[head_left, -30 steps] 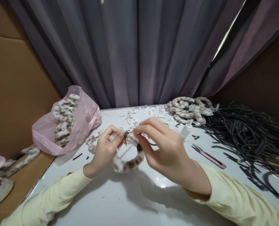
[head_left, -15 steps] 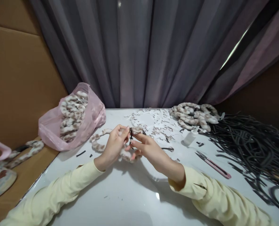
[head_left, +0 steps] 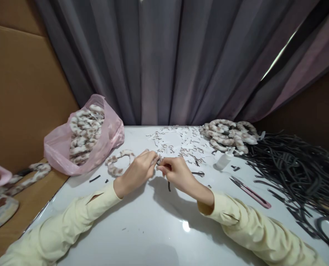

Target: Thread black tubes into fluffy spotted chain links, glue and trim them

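Note:
Over the middle of the white table (head_left: pixel 120 225), my two hands meet fingertip to fingertip. My left hand (head_left: pixel 136 168) is closed, its back turned up, and its fingers hide most of what they grip. My right hand (head_left: pixel 178 173) pinches with thumb and forefinger; a black cord (head_left: pixel 169 186) hangs from under it. Something small and greyish shows between the fingertips, too small to name. A white-and-brown fluffy ring (head_left: pixel 114 170) lies just left of my left hand, partly hidden by it; whether it joins what I hold, I cannot tell.
Left stands a pink plastic bag (head_left: pixel 59 155) of fluffy pieces. Beyond my hands are scattered brown-and-white scraps (head_left: pixel 181 140). At right are a fluffy pile (head_left: pixel 222 140), a white bottle (head_left: pixel 224 161), pink-handled snips (head_left: pixel 250 193) and a heap of black cords (head_left: pixel 305 170).
The fluffy piece between my hands has gone from below and behind my fingers. My left hand has turned its back upward, and a black cord end now hangs below my right hand.

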Tool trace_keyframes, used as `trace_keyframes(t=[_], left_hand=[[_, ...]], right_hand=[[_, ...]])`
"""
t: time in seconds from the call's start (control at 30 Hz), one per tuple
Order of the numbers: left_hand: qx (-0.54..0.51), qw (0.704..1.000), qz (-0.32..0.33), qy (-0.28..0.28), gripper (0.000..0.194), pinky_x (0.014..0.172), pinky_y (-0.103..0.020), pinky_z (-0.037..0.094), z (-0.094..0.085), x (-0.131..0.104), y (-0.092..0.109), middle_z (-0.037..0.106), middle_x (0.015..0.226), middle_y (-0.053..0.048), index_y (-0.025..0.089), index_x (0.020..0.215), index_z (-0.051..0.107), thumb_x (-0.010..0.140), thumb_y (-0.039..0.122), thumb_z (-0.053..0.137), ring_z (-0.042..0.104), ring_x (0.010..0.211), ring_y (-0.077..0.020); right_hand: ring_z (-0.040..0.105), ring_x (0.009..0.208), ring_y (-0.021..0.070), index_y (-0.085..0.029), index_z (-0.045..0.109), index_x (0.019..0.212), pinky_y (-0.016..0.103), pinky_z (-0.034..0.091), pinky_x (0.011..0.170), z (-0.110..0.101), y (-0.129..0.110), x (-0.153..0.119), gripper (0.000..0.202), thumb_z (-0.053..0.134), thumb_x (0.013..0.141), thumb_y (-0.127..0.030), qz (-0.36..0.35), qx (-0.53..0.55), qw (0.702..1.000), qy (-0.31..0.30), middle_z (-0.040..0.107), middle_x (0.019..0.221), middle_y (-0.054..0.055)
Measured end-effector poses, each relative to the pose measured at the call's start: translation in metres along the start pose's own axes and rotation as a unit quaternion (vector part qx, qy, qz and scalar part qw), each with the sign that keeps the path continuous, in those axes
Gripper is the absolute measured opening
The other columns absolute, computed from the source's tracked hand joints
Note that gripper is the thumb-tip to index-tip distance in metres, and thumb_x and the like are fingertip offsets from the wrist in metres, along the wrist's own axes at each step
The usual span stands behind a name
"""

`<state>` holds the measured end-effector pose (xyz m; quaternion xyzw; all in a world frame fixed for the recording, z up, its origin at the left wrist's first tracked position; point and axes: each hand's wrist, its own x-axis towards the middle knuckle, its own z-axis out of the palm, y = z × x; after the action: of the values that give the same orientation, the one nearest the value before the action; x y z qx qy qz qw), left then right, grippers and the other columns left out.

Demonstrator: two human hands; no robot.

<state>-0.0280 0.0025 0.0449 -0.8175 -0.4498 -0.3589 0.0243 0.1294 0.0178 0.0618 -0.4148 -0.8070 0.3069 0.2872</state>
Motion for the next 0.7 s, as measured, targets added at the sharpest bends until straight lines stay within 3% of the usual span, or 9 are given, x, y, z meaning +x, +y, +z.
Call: trace_keyframes(t=[0.07,0.17,0.3,0.4,0.53,0.7], left_hand=[[-0.007,1.0,-0.016,-0.026,0.014,0.062,-0.027,0.041,0.002,-0.001,-0.003,0.059,0.074,-0.004,0.018,0.079,0.051,0.087,0.015,0.04,0.056,0.068,-0.0167],[-0.04,0.996,-0.064,-0.042,0.011,0.057,-0.024,0.038,0.0,0.0,-0.004,0.057,0.068,-0.001,0.018,0.082,0.052,0.087,0.018,0.042,0.052,0.058,-0.0137],[-0.083,0.987,-0.123,-0.056,0.013,0.049,-0.021,0.032,-0.008,0.007,-0.002,0.045,0.051,0.006,0.018,0.08,0.055,0.086,0.025,0.046,0.039,0.043,-0.0088],[-0.146,0.971,-0.17,-0.081,0.02,0.044,-0.019,0.027,-0.015,0.012,0.003,0.041,0.049,0.007,0.017,0.079,0.057,0.085,0.033,0.048,0.034,0.042,-0.0079],[-0.229,0.946,-0.204,-0.107,0.026,0.039,-0.019,0.023,-0.024,0.013,0.014,0.042,0.052,0.006,0.017,0.079,0.057,0.085,0.04,0.048,0.03,0.042,-0.0067],[-0.235,0.95,-0.191,-0.075,0.024,0.037,-0.017,0.021,-0.027,0.012,0.018,0.039,0.05,0.007,0.017,0.079,0.055,0.085,0.039,0.05,0.027,0.04,-0.0057]], right_hand=[[0.041,0.048,0.0093,-0.014,0.054,0.057,0.022,0.026,0.05,-0.001,0.001,-0.001,0.019,0.051,0.07,0.0,-0.042,-0.133,0.99,-0.016,0.052,0.052,-0.001],[0.048,0.056,0.0132,-0.013,0.059,0.066,0.025,0.024,0.05,-0.006,0.0,-0.003,0.018,0.051,0.069,0.003,-0.089,-0.295,0.95,-0.049,0.058,0.063,0.003],[0.053,0.075,0.0196,-0.012,0.061,0.078,0.027,0.027,0.052,-0.014,-0.001,-0.003,0.02,0.048,0.077,0.003,-0.164,-0.387,0.906,-0.04,0.06,0.077,0.009],[0.052,0.078,0.0191,-0.013,0.064,0.083,0.027,0.029,0.054,-0.019,0.003,0.0,0.025,0.047,0.077,0.004,-0.205,-0.367,0.907,-0.014,0.06,0.078,0.007],[0.05,0.072,0.0157,-0.016,0.067,0.088,0.024,0.031,0.057,-0.026,0.011,0.006,0.043,0.042,0.067,0.012,-0.239,-0.263,0.935,0.009,0.058,0.071,0.002],[0.05,0.069,0.0135,-0.017,0.068,0.088,0.022,0.037,0.062,-0.036,0.012,0.012,0.044,0.04,0.07,0.011,-0.289,-0.13,0.948,-0.03,0.056,0.07,0.002]])
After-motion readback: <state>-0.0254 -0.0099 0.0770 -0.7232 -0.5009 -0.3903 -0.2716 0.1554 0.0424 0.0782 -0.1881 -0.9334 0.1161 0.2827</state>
